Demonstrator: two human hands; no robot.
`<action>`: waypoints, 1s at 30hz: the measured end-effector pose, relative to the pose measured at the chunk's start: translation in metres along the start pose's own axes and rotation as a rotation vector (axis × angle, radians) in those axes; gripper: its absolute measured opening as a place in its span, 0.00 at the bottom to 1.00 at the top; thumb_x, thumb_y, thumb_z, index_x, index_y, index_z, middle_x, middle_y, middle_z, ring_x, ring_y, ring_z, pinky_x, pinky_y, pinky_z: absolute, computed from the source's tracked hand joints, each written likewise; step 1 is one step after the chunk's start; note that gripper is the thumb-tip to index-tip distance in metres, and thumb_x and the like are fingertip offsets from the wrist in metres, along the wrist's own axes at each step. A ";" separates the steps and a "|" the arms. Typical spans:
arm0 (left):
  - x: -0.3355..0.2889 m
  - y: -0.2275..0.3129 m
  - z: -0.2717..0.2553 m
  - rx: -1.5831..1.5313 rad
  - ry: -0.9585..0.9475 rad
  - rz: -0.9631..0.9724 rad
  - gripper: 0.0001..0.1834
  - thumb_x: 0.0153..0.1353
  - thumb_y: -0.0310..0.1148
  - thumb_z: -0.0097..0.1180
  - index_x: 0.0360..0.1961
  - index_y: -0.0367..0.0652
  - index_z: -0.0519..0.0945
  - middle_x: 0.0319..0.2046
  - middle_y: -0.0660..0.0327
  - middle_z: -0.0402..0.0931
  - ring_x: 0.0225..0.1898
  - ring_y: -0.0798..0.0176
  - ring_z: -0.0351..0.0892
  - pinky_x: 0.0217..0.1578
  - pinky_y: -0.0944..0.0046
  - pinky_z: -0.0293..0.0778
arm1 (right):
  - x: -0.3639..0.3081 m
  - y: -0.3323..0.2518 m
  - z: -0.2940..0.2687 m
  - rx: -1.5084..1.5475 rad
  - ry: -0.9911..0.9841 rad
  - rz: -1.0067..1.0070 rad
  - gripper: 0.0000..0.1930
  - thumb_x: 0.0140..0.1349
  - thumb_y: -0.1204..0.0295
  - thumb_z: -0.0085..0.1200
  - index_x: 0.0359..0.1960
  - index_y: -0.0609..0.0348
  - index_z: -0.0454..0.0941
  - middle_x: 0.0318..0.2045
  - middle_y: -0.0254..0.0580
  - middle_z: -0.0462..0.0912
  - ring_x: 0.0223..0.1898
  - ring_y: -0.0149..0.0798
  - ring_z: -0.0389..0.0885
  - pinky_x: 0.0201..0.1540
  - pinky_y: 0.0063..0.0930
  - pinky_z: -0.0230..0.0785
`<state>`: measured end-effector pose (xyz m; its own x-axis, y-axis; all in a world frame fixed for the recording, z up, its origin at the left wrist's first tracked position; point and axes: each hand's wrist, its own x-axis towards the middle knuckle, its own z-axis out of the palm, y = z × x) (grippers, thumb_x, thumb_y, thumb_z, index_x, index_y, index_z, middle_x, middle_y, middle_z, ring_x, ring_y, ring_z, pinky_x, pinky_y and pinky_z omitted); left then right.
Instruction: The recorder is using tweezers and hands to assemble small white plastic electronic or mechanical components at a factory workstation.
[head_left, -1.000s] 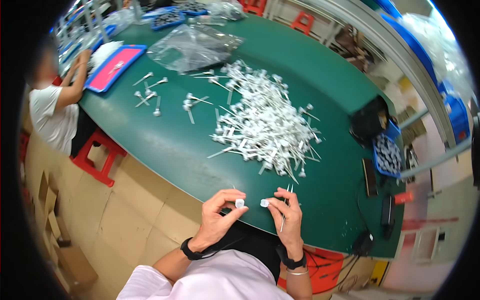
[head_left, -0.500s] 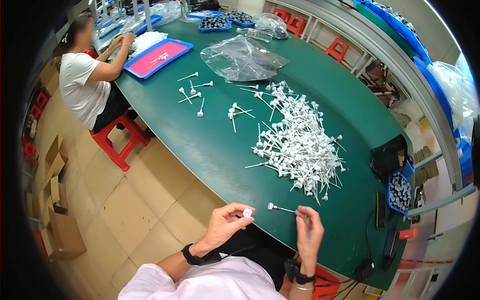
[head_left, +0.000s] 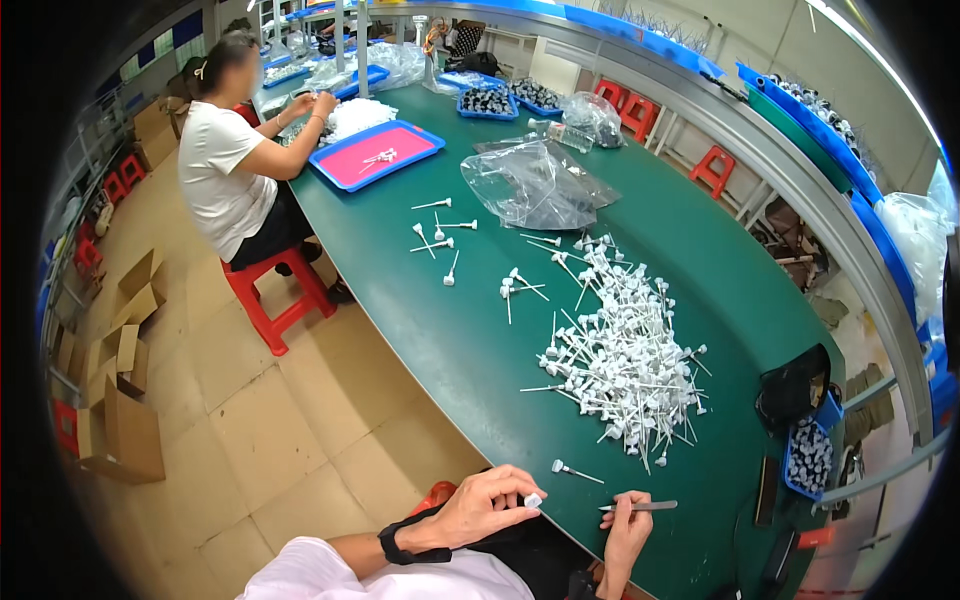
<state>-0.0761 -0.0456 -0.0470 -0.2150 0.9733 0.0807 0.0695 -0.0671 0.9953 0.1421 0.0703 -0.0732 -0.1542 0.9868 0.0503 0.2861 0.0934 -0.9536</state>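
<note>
At the near edge of the green table (head_left: 500,400), my left hand (head_left: 485,508) pinches a small white plastic cap (head_left: 534,500) between thumb and fingertips. My right hand (head_left: 627,530) is closed on silver tweezers (head_left: 655,506), their pointed end toward the left. Between and just beyond the hands lies a single white-headed piece with a thin stem (head_left: 580,472), touched by neither hand. Farther off is a big heap of similar white-headed stemmed pieces (head_left: 630,350). Several more (head_left: 440,240) lie scattered to the left of the heap.
A clear plastic bag (head_left: 535,185) lies beyond the heap. On the far left, a person (head_left: 225,165) sits on a red stool (head_left: 275,300) beside a blue tray with a pink base (head_left: 340,170). To the right are a black bag (head_left: 790,385) and a blue tray of dark-and-white parts (head_left: 808,460).
The whole view has tilted up, so the table sits lower and farther right. My right hand has moved away from the lone piece's stem, and the tweezers now show plainly in it.
</note>
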 end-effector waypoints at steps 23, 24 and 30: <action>-0.005 -0.005 0.028 -0.157 -0.006 -0.036 0.12 0.57 0.30 0.63 0.41 0.38 0.81 0.37 0.63 0.74 0.28 0.76 0.73 0.28 0.74 0.70 | -0.054 -0.058 0.018 0.521 -0.002 -0.118 0.07 0.60 0.79 0.57 0.33 0.64 0.69 0.32 0.46 0.76 0.29 0.34 0.80 0.32 0.19 0.77; -0.004 -0.006 0.031 -0.195 0.004 -0.026 0.12 0.57 0.30 0.63 0.41 0.38 0.81 0.37 0.61 0.75 0.29 0.74 0.74 0.28 0.73 0.70 | -0.057 -0.058 0.027 0.512 -0.020 -0.141 0.07 0.59 0.80 0.57 0.33 0.64 0.69 0.32 0.47 0.76 0.29 0.34 0.80 0.32 0.19 0.77; -0.001 -0.003 0.030 -0.193 0.016 -0.049 0.11 0.58 0.21 0.60 0.43 0.33 0.79 0.44 0.57 0.79 0.39 0.72 0.80 0.35 0.75 0.75 | -0.059 -0.053 0.039 0.546 -0.095 -0.087 0.06 0.59 0.84 0.56 0.36 0.67 0.72 0.37 0.53 0.79 0.33 0.36 0.81 0.39 0.27 0.78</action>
<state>-0.0464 -0.0397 -0.0516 -0.2295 0.9728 0.0316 -0.1289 -0.0625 0.9897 0.0989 0.0017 -0.0370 -0.2471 0.9599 0.1327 -0.2592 0.0665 -0.9635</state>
